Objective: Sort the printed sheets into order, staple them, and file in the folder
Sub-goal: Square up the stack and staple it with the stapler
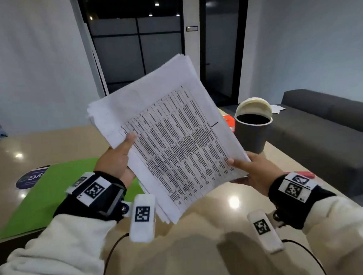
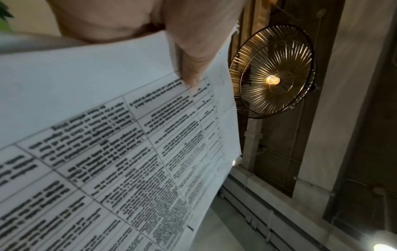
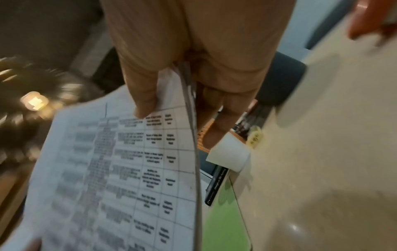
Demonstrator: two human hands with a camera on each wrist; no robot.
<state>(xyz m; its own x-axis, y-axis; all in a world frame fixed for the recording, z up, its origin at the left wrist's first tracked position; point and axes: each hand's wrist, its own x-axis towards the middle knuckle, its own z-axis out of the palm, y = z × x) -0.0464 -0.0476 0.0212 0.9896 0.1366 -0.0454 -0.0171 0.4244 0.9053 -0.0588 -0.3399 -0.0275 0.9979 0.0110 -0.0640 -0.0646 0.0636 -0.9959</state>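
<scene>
One stack of printed sheets [image 1: 172, 136] fills the middle of the head view; how many sheets it holds cannot be counted. Two hands show there, the left hand [image 1: 117, 161] at centre left and the right hand [image 1: 253, 171] at lower right. One green folder [image 1: 51, 193] lies at the left on one worktop [image 1: 215, 231]. One dark bin [image 1: 252, 132] stands at centre right, with one grey sofa [image 1: 326, 127] at the right edge.
</scene>
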